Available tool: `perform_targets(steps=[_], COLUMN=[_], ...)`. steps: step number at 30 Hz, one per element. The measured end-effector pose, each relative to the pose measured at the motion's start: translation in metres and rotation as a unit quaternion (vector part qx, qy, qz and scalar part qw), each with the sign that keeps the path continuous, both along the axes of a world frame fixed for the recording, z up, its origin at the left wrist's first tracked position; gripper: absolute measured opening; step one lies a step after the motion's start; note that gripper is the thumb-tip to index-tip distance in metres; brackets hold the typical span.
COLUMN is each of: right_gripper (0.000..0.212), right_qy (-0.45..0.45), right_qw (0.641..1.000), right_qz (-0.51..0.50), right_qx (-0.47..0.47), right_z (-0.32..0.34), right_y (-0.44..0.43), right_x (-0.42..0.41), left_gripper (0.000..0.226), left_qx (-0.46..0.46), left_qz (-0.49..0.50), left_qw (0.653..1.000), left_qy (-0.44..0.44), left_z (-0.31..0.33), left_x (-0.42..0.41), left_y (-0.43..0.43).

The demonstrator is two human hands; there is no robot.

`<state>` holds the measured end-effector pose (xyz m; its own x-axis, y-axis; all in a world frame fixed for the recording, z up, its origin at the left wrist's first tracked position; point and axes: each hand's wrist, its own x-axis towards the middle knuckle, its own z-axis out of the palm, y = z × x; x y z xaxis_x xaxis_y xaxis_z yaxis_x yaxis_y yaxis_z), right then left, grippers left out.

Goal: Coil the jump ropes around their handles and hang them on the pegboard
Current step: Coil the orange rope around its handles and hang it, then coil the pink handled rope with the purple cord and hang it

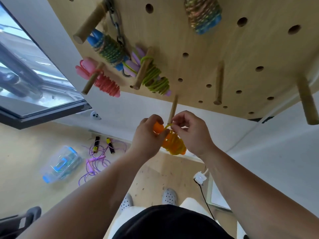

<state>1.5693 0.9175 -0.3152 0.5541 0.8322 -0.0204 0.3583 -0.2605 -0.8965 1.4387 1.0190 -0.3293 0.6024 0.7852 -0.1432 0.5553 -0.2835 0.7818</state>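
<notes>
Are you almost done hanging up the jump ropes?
Not quite. Done: a pink rope, a green rope and two blue ropes hang coiled on the pegboard. In hand: the left hand grips the orange rope; the right hand pinches its loop beside a peg. Left: the purple rope, loose on the floor.

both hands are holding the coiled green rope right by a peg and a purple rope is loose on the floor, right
Not quite: the head view shows the left hand and right hand holding a coiled orange rope, not a green one. The rest stands: it is right by a peg, and the purple rope lies loose on the floor.
</notes>
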Motion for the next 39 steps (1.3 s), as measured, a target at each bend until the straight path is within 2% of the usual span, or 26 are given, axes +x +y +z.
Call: perform_targets(steps=[4, 8, 11, 14, 22, 26, 29, 33, 39], right_gripper=[0.003, 0.008, 0.008, 0.012, 0.025, 0.048, 0.056, 0.057, 0.045], right_qy=[-0.103, -0.193, -0.209, -0.205, -0.127, -0.089, -0.068, -0.046, -0.006], right_qw=[0.995, 0.981, 0.977, 0.978, 0.982, 0.975, 0.968, 0.970, 0.976], right_qz=[0.004, 0.008, -0.006, -0.028, -0.136, -0.192, -0.216, -0.211, -0.185], right_qx=[-0.002, 0.017, 0.033, 0.041, -0.020, -0.064, -0.106, -0.113, -0.114], right_z=[-0.003, -0.012, -0.019, -0.024, -0.030, -0.027, -0.023, -0.025, -0.050], right_y=[0.003, 0.008, 0.014, 0.020, 0.037, 0.052, 0.060, 0.059, 0.018], right_x=[0.003, 0.013, 0.020, 0.025, 0.034, 0.038, 0.039, 0.036, 0.012], left_gripper=[0.028, 0.030, 0.031, 0.032, 0.035, 0.038, 0.042, 0.054, 0.066], left_qx=[-0.024, -0.072, -0.108, -0.123, -0.017, -0.004, -0.011, -0.026, -0.051], left_qz=[0.017, 0.022, -0.003, 0.001, 0.040, 0.065, 0.084, 0.081, 0.097], left_qw=[0.999, 0.996, 0.992, 0.990, 0.996, 0.994, 0.993, 0.994, 0.994], left_qy=[-0.027, -0.039, -0.060, -0.074, -0.072, -0.083, -0.088, -0.073, -0.021], left_z=[-0.004, -0.005, -0.005, -0.006, -0.013, -0.010, -0.005, -0.006, -0.016], left_x=[0.005, 0.010, 0.010, 0.011, 0.040, 0.057, 0.065, 0.057, 0.014], left_y=[0.003, 0.009, 0.017, 0.027, 0.045, 0.049, 0.049, 0.045, 0.039])
